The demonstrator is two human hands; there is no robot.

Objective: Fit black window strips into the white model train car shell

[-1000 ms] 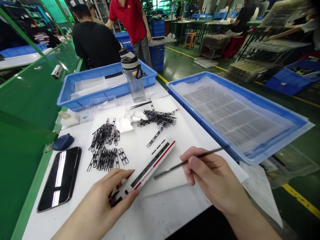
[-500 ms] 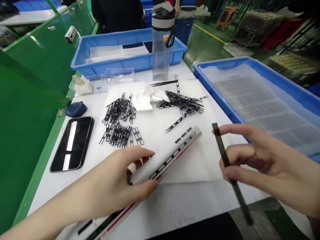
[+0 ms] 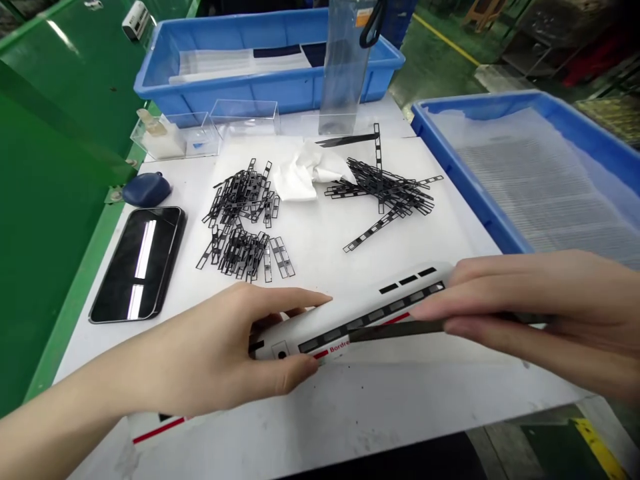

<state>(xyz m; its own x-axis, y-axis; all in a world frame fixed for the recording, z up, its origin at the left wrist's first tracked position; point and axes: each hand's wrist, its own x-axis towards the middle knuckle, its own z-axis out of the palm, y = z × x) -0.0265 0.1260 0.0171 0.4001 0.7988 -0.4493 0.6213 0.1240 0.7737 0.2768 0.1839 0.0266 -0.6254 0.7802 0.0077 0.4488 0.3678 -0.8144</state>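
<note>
My left hand (image 3: 235, 363) is closed round the near part of a white model train car (image 3: 360, 303) with a dark window band, black roof marks and a red stripe. The car lies slanted over the table, its far end up to the right. My right hand (image 3: 520, 313) pinches a thin, dark flat strip (image 3: 395, 329) between thumb and fingers. That strip reaches left along the car's lower side, below the windows; whether it touches is unclear. The right fingertips are at the car's right end. Part of the car is hidden behind my left hand and wrist.
Piles of black window-frame strips lie at left (image 3: 245, 200) and right (image 3: 385, 190), with crumpled white tissue (image 3: 310, 170) between. A phone (image 3: 137, 267), a dark blue pouch (image 3: 147, 190), a clear bottle (image 3: 345, 73) and blue trays (image 3: 225, 90), (image 3: 455, 147) surround the work area.
My right hand has moved left to the car, and the dark strip has swung from steep to nearly level beside it. The car has turned flatter, and the view has tipped down.
</note>
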